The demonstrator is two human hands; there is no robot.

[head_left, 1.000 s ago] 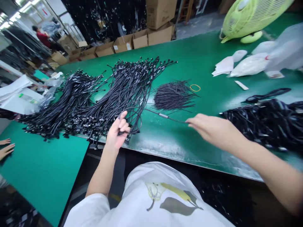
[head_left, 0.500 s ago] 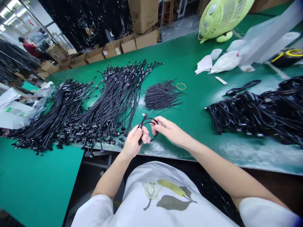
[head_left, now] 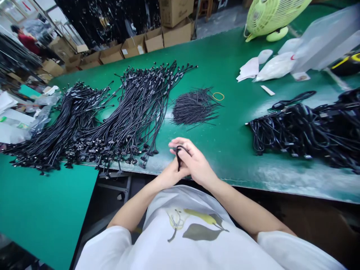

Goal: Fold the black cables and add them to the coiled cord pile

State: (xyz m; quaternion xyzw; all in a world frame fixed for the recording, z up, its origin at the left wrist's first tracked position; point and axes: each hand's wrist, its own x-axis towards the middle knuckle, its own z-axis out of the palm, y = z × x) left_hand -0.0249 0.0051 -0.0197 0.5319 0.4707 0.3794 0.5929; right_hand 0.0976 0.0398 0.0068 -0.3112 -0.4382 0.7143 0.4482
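Observation:
A black cable point(head_left: 179, 157) is looped between my two hands, close to the table's front edge. My left hand point(head_left: 171, 173) is closed on the lower part of the loop, its fingers largely covered by the other hand. Over the top, my right hand point(head_left: 194, 159) is wrapped round the loop, thumb bent across it. Most of the cable is hidden in the palms. Just beyond lies a pile of short thin black ties point(head_left: 192, 107). To the left, long straight black cables point(head_left: 137, 108) with plugs are spread in a thick bunch.
A second cable bunch point(head_left: 73, 116) lies further left. Coiled, bundled cables point(head_left: 298, 131) are heaped on the right. A yellow rubber band point(head_left: 218, 96), a white bag point(head_left: 277, 67) and a green fan point(head_left: 274, 17) are on the green table point(head_left: 225, 150). Cardboard boxes point(head_left: 133, 47) line the far edge.
My right hand has moved left and over my left hand, and the cable coil is now smaller and mostly covered. Both hands are nearer my body. The view has shifted slightly.

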